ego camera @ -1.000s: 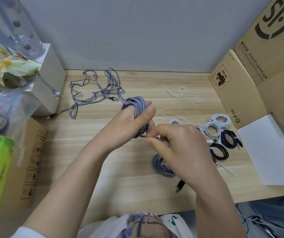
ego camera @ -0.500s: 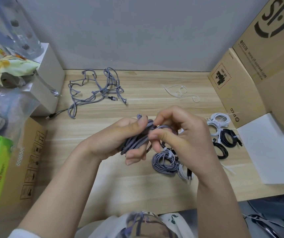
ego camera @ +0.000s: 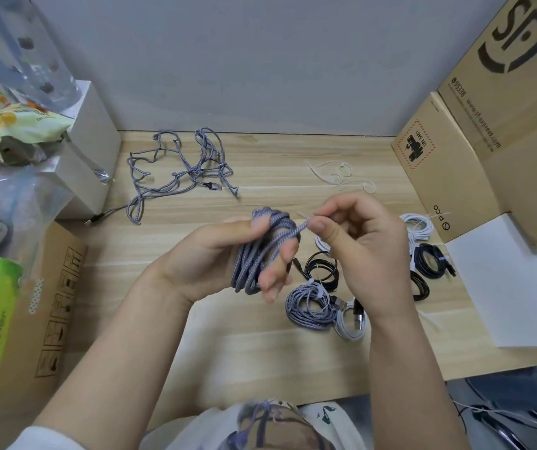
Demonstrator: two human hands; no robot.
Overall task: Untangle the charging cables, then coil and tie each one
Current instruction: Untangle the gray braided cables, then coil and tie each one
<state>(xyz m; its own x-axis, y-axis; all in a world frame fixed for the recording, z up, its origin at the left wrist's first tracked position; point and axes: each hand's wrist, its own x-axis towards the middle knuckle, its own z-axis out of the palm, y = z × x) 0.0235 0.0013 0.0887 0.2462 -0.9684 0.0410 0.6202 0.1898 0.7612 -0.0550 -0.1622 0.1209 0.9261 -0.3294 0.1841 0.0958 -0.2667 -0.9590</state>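
The grey braided coil [ego camera: 260, 251] is held above the counter [ego camera: 228, 345], gripped by the left hand [ego camera: 218, 258] with the thumb pressed over the top of the loops and the fingers curled underneath. The right hand [ego camera: 354, 251] is closed in a pinch just beside it, and a thin pale tie [ego camera: 302, 215] is seen between its thumb and forefinger, right where a strand of the coil crosses; whether the cable end is caught in the same pinch cannot be told. The step in hand is judged to be the tying. To do it well, the loops should be kept squeezed flat by the left thumb so none can spring free, and the tie should be passed round the whole bundle, not round a single strand, then drawn snug. A slack left grip is the likely way for the coil to be lost. Below the hands, a finished grey coil [ego camera: 307, 306] is lying on the counter, touching a white coil [ego camera: 346, 323], with black coils [ego camera: 431, 261] and more white ones [ego camera: 418, 224] near the cardboard box [ego camera: 449, 177]. At the back of the counter, a tangle of grey cable [ego camera: 179, 170] is waiting, well apart from the hands, with spare ties [ego camera: 341, 177] to its right.
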